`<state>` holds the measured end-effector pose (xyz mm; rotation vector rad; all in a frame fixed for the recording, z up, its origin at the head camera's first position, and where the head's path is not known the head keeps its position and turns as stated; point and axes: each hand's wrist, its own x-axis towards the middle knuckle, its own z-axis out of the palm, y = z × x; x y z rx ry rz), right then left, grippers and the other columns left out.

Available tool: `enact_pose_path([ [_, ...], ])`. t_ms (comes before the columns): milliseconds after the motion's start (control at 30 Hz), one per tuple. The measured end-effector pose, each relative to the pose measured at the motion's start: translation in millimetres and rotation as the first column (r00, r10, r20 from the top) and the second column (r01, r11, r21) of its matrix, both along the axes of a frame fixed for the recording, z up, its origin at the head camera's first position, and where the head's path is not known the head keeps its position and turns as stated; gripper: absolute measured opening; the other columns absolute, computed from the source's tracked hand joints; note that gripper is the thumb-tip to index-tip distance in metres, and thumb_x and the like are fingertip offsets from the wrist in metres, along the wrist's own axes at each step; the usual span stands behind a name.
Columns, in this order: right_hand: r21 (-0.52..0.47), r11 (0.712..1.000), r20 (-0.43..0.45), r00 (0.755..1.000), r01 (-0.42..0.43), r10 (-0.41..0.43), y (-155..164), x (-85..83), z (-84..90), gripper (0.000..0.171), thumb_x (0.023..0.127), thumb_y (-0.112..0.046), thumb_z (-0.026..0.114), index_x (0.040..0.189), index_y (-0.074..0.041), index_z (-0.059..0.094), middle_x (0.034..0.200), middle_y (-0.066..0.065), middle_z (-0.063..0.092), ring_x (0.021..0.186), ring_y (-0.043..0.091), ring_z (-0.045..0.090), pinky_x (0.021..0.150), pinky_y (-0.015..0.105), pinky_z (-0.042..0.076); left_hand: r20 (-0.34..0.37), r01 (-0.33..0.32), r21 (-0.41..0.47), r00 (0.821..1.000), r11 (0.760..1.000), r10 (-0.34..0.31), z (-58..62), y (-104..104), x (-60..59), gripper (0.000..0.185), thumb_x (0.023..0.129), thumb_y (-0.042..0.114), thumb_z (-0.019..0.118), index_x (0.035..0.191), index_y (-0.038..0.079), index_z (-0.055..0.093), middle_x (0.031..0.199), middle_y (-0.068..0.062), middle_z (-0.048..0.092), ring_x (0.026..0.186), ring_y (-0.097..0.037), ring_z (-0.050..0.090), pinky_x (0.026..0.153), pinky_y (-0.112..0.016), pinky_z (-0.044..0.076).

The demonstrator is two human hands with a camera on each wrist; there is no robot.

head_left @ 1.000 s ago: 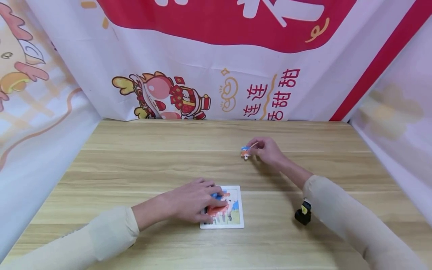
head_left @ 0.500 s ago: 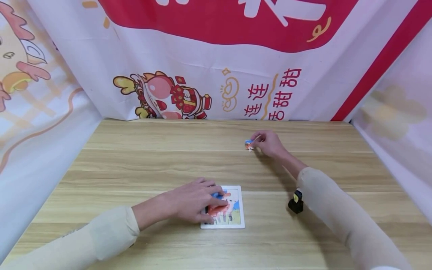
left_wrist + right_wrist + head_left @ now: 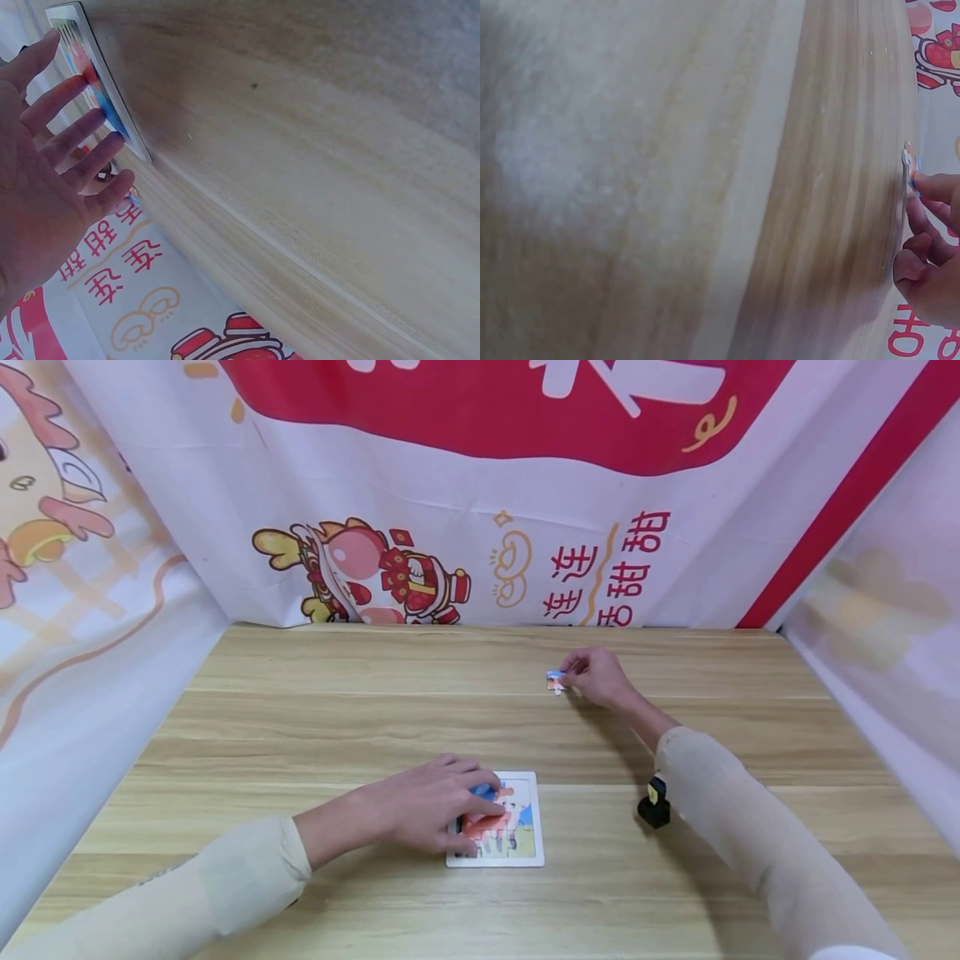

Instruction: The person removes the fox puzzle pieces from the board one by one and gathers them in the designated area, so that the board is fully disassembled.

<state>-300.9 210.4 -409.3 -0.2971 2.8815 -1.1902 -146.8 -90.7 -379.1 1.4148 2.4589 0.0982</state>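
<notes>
Left hand (image 3: 431,806) lies flat, fingers straight and spread, pressing on the small square white-framed picture puzzle board (image 3: 525,858) near the front middle of the light wooden table (image 3: 337,710); the fingers cover the board's left half, as the left wrist view (image 3: 97,97) also shows. Right hand (image 3: 596,675), reached out to the far right-centre of the table, has its fingertips curled and pinched on a small blue, orange and white puzzle piece (image 3: 556,681) that lies on or just at the tabletop, well apart from the board. Small black-and-yellow device (image 3: 654,806) sits under the right forearm. Red and white cartoon banner (image 3: 480,485) hangs behind.
</notes>
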Motion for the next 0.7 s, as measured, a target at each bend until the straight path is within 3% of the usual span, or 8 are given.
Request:
enact_pose_path([
  [433, 0.088, 0.996, 0.022, 1.000, 0.001, -0.003, -1.1, 4.3, 1.6, 0.005, 0.094, -0.006, 0.075, 0.095, -0.001, 0.075, 0.090, 0.012, 0.067, 0.080, 0.022, 0.055, 0.065, 0.030, 0.046, -0.006, 0.015, 0.035, 1.000, 0.999, -0.015, -0.6, -7.4, 5.2, 0.054, 0.098, 0.045, 0.068, 0.147, 0.022, 0.062, 0.156, -0.005, 0.048, 0.147, -0.026, 0.039, 0.123, -0.047, 0.027],
  [600, 0.076, 0.997, -0.048, 0.998, -0.027, 0.031, -7.5, 16.7, 8.3, 0.005, 0.092, -0.009, 0.077, 0.093, -0.004, 0.076, 0.086, 0.009, 0.067, 0.074, 0.021, 0.056, 0.059, 0.028, 0.047, -0.034, 0.019, 0.040, 0.999, 0.999, -0.018, -1.7, -13.7, 7.2, 0.055, 0.097, 0.044, 0.071, 0.146, 0.020, 0.062, 0.155, -0.007, 0.050, 0.145, -0.027, 0.043, 0.122, -0.047, 0.030],
  [700, 0.049, 0.995, -0.093, 0.991, -0.091, 0.095, -12.3, 30.3, 13.2, 0.005, 0.091, -0.006, 0.078, 0.092, -0.001, 0.076, 0.082, 0.009, 0.068, 0.073, 0.020, 0.057, 0.061, 0.027, 0.047, -0.047, 0.013, 0.038, 0.999, 0.999, -0.011, -2.0, -17.4, 8.9, 0.057, 0.096, 0.046, 0.072, 0.145, 0.020, 0.063, 0.155, -0.008, 0.050, 0.145, -0.028, 0.043, 0.121, -0.048, 0.032],
])
